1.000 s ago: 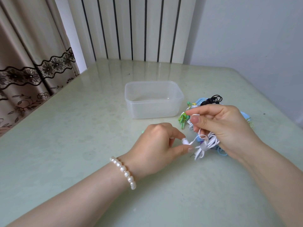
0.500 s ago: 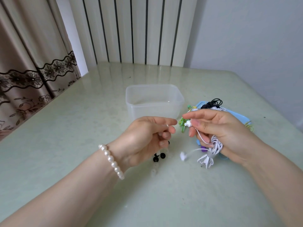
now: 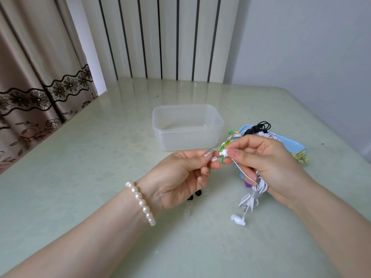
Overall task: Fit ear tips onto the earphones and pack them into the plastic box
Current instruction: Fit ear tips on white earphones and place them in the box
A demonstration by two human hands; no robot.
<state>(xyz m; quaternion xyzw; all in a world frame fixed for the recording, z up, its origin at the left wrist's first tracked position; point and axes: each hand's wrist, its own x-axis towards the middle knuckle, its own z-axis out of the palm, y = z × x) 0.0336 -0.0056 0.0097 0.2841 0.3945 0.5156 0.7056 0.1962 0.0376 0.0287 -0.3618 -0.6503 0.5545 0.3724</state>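
Note:
My right hand (image 3: pixel 267 161) pinches one white earbud (image 3: pixel 224 153) between thumb and forefinger, and its lower fingers curl round the coiled white earphone cable (image 3: pixel 259 187). The second white earbud (image 3: pixel 237 220) dangles down to the table. My left hand (image 3: pixel 180 177) pinches a small white ear tip (image 3: pixel 213 159) right beside the held earbud. The clear plastic box (image 3: pixel 187 127) stands open behind both hands. Black ear tips (image 3: pixel 193 195) and a clear one (image 3: pixel 187 213) lie on the table under my left hand.
A pile of other earphones, black (image 3: pixel 259 127), green (image 3: pixel 227 142) and yellow (image 3: pixel 301 157), lies on a light blue lid (image 3: pixel 291 144) right of the box. A purple piece (image 3: pixel 247 184) shows behind the cable. A curtain hangs at the left table edge.
Both hands rose off the table. My left hand brought an ear tip up to the earbud that my right hand lifted; the other earbud dropped to hang below.

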